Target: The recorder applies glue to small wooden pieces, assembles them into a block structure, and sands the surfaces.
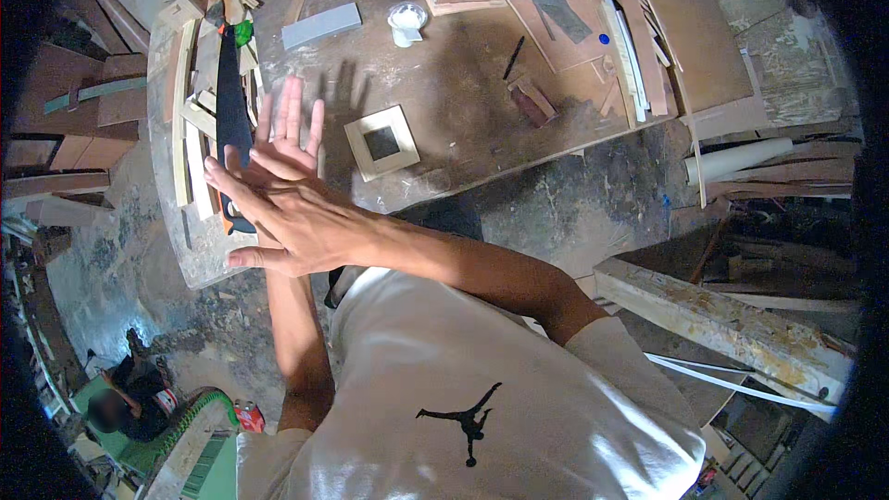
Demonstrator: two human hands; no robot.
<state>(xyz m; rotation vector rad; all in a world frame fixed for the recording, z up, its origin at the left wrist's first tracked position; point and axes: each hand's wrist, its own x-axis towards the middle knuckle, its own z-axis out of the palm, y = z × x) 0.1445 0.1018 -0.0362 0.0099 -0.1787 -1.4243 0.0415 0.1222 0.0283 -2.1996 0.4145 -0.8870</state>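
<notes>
On my feed the desk (454, 130) reads brown, mottled with paler scuffs. I see the square frame (356, 148) in creamy wood tones around a dark opening, and the saw (231, 97) with a black blade and orange-and-black handle. I also pick out a pale grey block (321, 27), a blue disc (604, 39) and a white shirt (389, 370) printed with a black figure.

Pale square wooden frame (385, 166), dark square centre, lies flat, slightly rotated, on workbench (454, 120). Dark-bladed handsaw (229, 93) lies to its left, partly hidden.
</notes>
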